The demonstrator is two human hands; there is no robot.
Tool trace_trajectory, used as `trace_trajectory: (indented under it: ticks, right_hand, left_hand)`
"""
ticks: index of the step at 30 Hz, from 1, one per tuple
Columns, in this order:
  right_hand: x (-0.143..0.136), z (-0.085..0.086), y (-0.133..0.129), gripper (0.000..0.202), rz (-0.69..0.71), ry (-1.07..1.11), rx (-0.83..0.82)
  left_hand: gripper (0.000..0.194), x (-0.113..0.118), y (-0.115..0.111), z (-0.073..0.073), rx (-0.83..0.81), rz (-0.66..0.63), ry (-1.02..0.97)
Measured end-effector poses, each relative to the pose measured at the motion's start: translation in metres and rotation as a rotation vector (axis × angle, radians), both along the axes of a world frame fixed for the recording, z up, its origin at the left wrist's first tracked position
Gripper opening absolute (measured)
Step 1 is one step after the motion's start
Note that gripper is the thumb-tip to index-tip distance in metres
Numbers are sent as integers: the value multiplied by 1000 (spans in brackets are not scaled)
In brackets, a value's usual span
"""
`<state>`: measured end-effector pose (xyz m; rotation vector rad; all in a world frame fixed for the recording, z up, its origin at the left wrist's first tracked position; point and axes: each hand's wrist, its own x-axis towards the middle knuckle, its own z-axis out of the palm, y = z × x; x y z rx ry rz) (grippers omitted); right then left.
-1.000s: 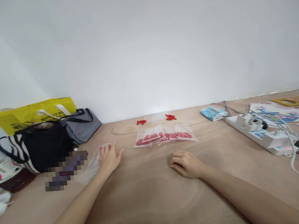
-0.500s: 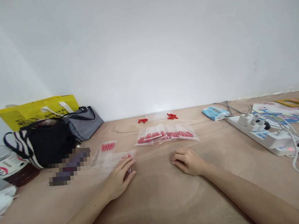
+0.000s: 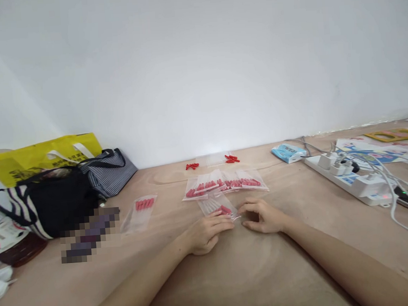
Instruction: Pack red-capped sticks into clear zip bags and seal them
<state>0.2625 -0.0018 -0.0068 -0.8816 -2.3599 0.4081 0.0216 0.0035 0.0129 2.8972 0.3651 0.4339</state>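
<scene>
My left hand lies flat over the lower end of a clear zip bag, its fingers stretched out and its thumb apart. Red capsule-shaped pieces show inside that bag, partly under the fingers. At the bag's right corner is my right hand, its fingers curved and a gap between thumb and index finger; its fingertips reach the bag's edge or rest just beside it. Just beyond are several overlapping filled bags holding similar red pieces. Another filled zip bag lies to the left.
Two small piles of loose red pieces lie near the wall, with clear bags between them. On the right are a blue tissue pack and a power strip with cables. Left stand a black bag, a striped bag and a bottle.
My left hand has moved right, bringing the zip bag from the left to the middle, close to my right hand. The right hand has opened slightly. The view has shifted a little.
</scene>
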Motion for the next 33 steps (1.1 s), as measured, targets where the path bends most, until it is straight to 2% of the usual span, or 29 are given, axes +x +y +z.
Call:
trace_trajectory:
  ticks: [5,7,10,13,19,22,25,29,33]
  right_hand:
    - [-8,-5,2,13,-35,-12,70]
    - [-11,-6,3,12,-51,22,51]
    - [-12,-9,4,15,-49,103,-2]
    - [-11,-11,5,20,-51,124,11]
    - [-5,-14,7,17,-75,-45,313]
    - [-4,-14,5,18,-49,-99,380]
    - [-6,-13,1,16,-42,-118,376]
    - [-10,-12,-4,11,-77,-88,328]
    - [-11,-13,-4,9,-151,-7,245]
  left_hand:
    - [40,-12,-10,-8,33,372,-200]
    - [40,-14,-14,-11,-6,459,-217]
    - [31,-15,-14,-15,-38,439,-234]
    - [31,-15,-12,-16,-55,382,-220]
    - [33,-15,-8,-10,-126,261,-185]
    - [32,-13,-6,-9,-123,227,-201]
    - [29,-13,-8,-11,-44,251,-231]
    - [25,-13,-11,-14,147,318,-266]
    - [19,-12,-12,-18,355,281,-252]
